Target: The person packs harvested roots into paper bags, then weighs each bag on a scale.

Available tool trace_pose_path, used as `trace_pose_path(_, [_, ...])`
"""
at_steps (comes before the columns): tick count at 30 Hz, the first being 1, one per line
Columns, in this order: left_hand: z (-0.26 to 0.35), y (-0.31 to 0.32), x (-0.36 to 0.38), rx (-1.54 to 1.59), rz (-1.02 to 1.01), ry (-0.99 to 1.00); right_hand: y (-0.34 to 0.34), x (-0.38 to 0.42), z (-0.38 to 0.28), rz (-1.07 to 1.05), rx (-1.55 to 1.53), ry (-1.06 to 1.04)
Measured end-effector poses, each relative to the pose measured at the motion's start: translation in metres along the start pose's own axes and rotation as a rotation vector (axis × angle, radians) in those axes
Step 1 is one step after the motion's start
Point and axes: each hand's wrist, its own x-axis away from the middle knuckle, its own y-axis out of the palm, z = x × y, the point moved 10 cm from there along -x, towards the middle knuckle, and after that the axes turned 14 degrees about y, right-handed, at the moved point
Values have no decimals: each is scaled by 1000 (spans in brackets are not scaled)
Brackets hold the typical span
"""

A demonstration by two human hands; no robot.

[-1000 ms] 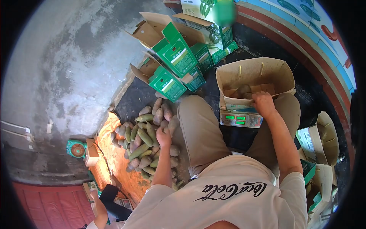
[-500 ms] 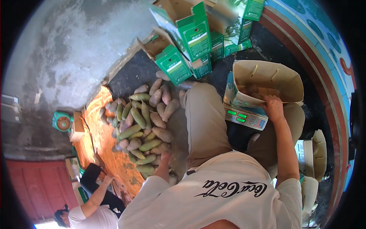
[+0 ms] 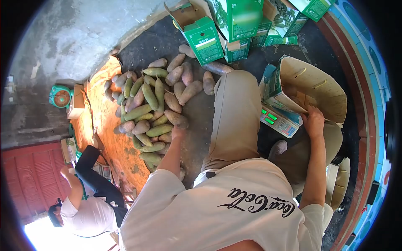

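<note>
My left hand (image 3: 178, 132) is at the right edge of a heap of long root vegetables, some green and some pinkish-brown. Its fingers close round the near end of a brownish root vegetable (image 3: 176, 119) and are partly hidden by it. My right hand (image 3: 314, 120) grips the near rim of an open cardboard carton (image 3: 318, 108), fingers curled over the edge. Inside the carton, some brownish root vegetables (image 3: 292, 91) lie in shadow. The carton stands on a digital scale (image 3: 281, 122) with lit green displays; its digits are too small to read.
Several green printed boxes (image 3: 205, 42) stand at the back. An orange sheet (image 3: 109, 138) lies under part of the heap. At the left are a small green fan-like device (image 3: 60, 96) and another person (image 3: 90, 213). My knee (image 3: 238, 94) sits between heap and scale.
My left hand has moved up along the heap to the brownish root vegetable. My right hand stays on the carton's rim. The view has shifted, and the other person has changed posture.
</note>
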Motion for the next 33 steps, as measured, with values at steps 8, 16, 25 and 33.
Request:
trace_pose_path(8, [33, -17, -45, -91, 80, 39, -3, -1, -3, -7, -40, -1])
trace_pose_path(16, [43, -21, -100, 22, 125, 0, -7, -4, -7, -42, -38, 26])
trace_pose_path(25, [38, 15, -130, 633, 32, -295, -11, -7, -8, -75, -65, 76])
trace_pose_path(33, [38, 64, -145, 822, -81, -364, -13, -10, -8, -77, -73, 97])
